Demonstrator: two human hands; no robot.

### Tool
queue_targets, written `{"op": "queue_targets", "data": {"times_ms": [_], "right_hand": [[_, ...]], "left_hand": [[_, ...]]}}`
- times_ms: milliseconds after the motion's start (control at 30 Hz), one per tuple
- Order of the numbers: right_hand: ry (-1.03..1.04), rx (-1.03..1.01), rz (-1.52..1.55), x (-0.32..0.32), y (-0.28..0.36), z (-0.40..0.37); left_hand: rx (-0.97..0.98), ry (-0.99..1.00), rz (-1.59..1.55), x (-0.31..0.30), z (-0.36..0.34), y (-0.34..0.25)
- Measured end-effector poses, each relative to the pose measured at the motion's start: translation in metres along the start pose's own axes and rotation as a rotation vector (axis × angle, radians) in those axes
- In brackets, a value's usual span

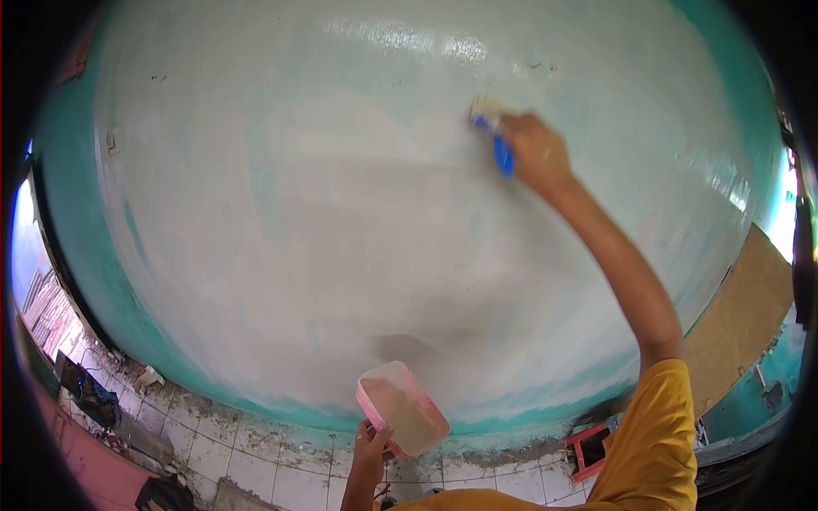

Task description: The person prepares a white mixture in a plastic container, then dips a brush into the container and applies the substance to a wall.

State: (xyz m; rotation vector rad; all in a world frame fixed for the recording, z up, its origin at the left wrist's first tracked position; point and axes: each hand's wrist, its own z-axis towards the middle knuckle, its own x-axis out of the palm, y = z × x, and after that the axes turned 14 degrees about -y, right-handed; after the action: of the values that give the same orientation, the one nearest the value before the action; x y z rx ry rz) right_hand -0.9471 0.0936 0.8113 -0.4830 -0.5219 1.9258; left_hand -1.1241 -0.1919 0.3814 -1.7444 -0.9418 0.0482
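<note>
My right hand (537, 152) is raised at arm's length and closed around a paintbrush (503, 153) with a blue handle. The pale bristles are at the wall (341, 221), which is coated whitish over turquoise, with wet shine near the top. Low in front of my body, my left hand (372, 440) grips a pink plastic tub (400, 407) by its near side. Pale paint lies inside the tub, which is tilted toward my view.
White floor tiles (251, 467), dirty along the wall's foot, run below. A red plastic stool (588, 451) stands at the lower right, near a brown board (740, 315). Dark clutter (89, 392) lies at the left by a bright doorway (38, 272).
</note>
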Motion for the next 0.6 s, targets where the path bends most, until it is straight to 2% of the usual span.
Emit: {"op": "queue_targets", "data": {"times_ms": [67,133,167,200,233,300,333,367,400,433,467,500,533,600], "right_hand": [[0.237,-0.02,0.17,-0.011,0.049,-0.053],[0.173,-0.096,0.402,0.004,0.095,-0.123],[0.312,-0.088,0.431,0.002,0.113,-0.149],[0.449,-0.082,0.458,-0.004,0.124,-0.158],[0.453,-0.08,0.464,-0.004,0.123,-0.16],[0.464,0.118,0.554,-0.003,0.114,-0.152],[0.437,0.183,0.509,0.006,0.1,-0.139],[0.29,0.162,0.465,0.002,0.085,-0.115],[0.263,0.279,0.354,0.004,0.066,-0.095],[0.146,0.199,0.254,-0.001,0.05,-0.068],[0.141,0.332,0.197,-0.003,0.035,-0.044],[-0.121,0.275,0.193,-0.008,0.03,-0.029],[-0.108,0.277,0.201,-0.012,0.031,-0.024],[-0.234,0.215,0.207,-0.017,0.042,-0.018]], "left_hand": [[-0.01,-0.001,-0.006,0.0,-0.003,-0.002],[0.01,-0.009,0.011,0.0,-0.006,-0.006],[-0.002,-0.014,0.014,-0.001,-0.009,-0.006],[0.006,-0.007,0.013,-0.001,-0.009,-0.006],[0.018,-0.001,0.012,-0.002,-0.009,-0.007],[0.016,-0.007,0.014,-0.005,-0.009,-0.006],[0.017,-0.007,0.016,-0.007,-0.007,-0.006],[0.01,-0.013,0.019,-0.007,-0.007,-0.005],[0.016,-0.004,0.01,-0.007,-0.007,-0.005],[0.02,0.002,0.002,-0.007,-0.007,-0.005],[0.008,-0.008,0.008,-0.007,-0.008,-0.005],[0.003,-0.016,0.016,-0.006,-0.009,-0.007],[-0.002,-0.024,0.023,-0.004,-0.01,-0.008],[-0.004,-0.031,0.014,-0.006,-0.011,-0.007]]}}
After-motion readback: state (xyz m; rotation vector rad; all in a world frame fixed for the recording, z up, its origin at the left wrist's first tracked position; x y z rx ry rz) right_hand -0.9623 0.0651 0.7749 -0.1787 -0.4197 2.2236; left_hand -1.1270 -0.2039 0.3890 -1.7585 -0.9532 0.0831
